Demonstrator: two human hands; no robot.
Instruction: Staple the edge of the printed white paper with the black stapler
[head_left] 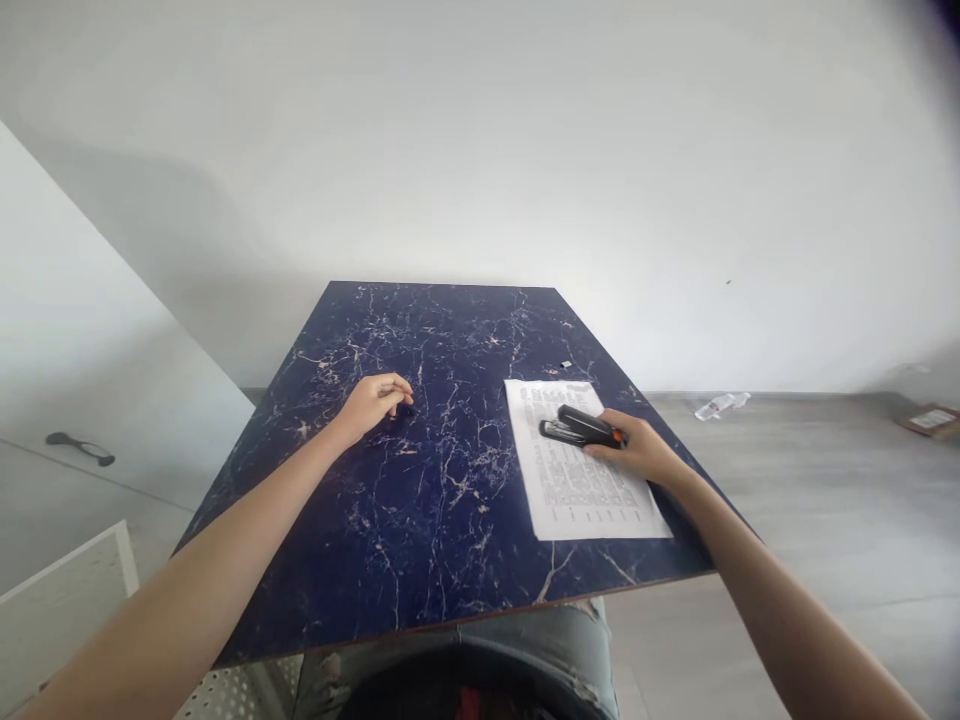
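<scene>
A black stapler (589,428) with an orange patch near its rear is gripped in my right hand (636,445). It is held over a printed sheet of paper (570,490) on the right side of the table; whether it touches the sheet I cannot tell. The print on the paper is too small to read. My left hand (377,397) is at the left middle of the table, its fingers loosely bent and partly apart. I see nothing held in it, and a dark shadow lies under its fingertips.
The dark blue marble-patterned table (442,560) stands close to a pale wall. A small light-coloured piece (566,364) lies beyond the paper. At left is a white cabinet with a dark handle (80,448). Crumpled plastic (721,405) and a cardboard box (930,419) lie on the floor, right.
</scene>
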